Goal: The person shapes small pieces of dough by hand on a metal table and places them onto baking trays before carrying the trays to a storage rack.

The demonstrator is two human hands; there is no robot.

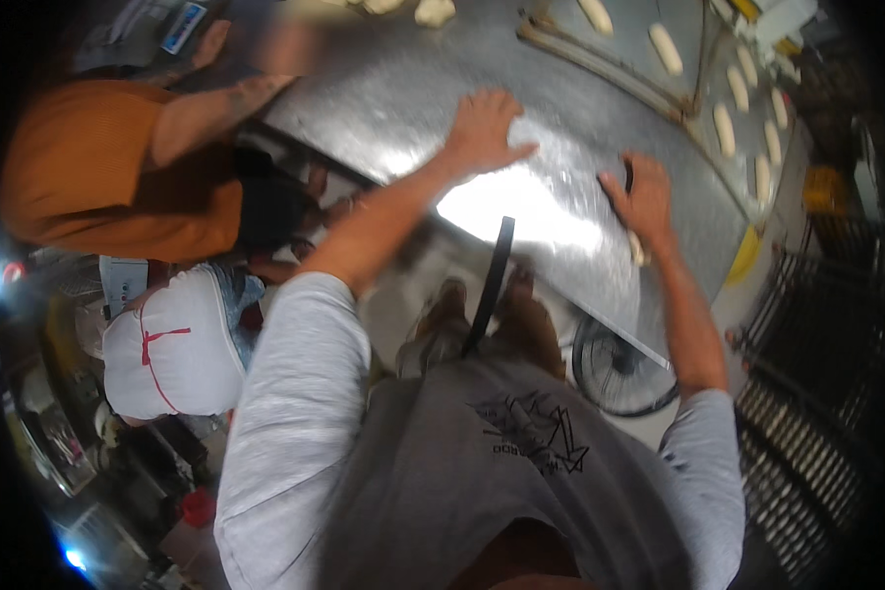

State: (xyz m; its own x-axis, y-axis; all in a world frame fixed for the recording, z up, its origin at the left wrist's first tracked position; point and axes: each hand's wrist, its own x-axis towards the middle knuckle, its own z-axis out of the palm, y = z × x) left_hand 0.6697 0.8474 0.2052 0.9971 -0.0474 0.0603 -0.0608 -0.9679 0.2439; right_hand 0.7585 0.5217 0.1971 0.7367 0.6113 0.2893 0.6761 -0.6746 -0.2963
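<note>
My left hand (482,130) is over the metal table (383,93), its fingers spread and nothing in them. Farther right, my right hand (647,194) is at the tabletop with the thumb held away from the bent fingers. A dark patch shows along its index finger; I cannot tell what it is. Close beside the right wrist lies a small pale piece of dough (638,249), partly hidden by the arm.
Long dough pieces (725,130) lie on trays (649,74) at the far right. Dough lumps (435,12) sit at the far edge. A co-worker in an orange shirt (88,167) stands left, another person in white (172,344) behind. A wheel (619,369) is below the table; dark racks (806,315) stand right.
</note>
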